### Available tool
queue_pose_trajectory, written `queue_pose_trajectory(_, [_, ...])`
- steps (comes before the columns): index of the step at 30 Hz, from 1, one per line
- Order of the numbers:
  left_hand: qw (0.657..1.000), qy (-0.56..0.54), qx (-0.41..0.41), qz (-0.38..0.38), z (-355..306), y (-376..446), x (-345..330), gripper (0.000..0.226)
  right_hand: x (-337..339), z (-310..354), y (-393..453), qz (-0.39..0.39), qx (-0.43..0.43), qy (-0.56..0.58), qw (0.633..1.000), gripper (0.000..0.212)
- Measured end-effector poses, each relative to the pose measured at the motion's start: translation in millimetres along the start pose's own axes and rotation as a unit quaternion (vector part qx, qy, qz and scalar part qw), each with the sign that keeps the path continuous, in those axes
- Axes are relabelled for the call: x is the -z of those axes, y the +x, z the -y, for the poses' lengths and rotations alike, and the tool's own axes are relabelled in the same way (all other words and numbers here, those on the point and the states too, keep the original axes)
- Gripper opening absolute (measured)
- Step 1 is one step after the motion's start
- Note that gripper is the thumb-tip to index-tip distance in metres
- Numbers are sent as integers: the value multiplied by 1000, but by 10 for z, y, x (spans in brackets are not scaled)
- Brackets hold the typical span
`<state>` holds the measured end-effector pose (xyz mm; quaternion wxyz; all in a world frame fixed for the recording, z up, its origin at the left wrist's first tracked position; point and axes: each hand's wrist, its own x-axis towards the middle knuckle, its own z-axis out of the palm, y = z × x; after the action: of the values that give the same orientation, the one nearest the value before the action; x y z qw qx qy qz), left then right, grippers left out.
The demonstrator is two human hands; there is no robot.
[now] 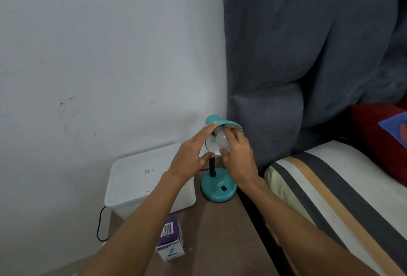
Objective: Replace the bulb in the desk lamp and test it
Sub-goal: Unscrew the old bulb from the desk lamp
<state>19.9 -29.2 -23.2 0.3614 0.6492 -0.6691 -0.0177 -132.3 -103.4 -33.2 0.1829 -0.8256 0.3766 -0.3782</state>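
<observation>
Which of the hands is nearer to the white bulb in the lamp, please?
Right. The right hand grips the bulb itself inside the shade; the left hand holds the shade by its rim, just left of the bulb.

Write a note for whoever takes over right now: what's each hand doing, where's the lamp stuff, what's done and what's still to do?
Left hand: holds the rim of the teal dome-shaped lamp shade between fingers and thumb.
Right hand: fingers curled round the white round bulb inside the shade.
Things: the lamp's round teal base stands on the brown wooden table; the purple and white bulb box stands nearer on the same table.
Done: cannot tell whether this bulb is the old or the new one; it is unlit.
Left: finish turning the bulb, then press the black switch to test.
</observation>
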Motion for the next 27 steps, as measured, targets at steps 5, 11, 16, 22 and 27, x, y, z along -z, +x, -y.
queue_pose_trajectory(5, [1000,6,-5,1,-25,17,-4,91,-29,-2,21,-10,-97,112,989,68])
queue_pose_trajectory(11, [1000,8,-1,2,-28,10,3,91,8,4,-13,-3,-7,14,1000,72])
queue_pose_trajectory(16, [1000,7,-8,1,-41,25,-8,91,-21,25,22,-8,-92,118,989,74])
queue_pose_trajectory(22, [1000,10,-1,1,-39,14,9,92,27,6,25,13,-38,53,998,72])
queue_pose_trajectory(27, [1000,13,-4,1,-52,20,-9,90,38,1,14,8,-24,63,998,76])
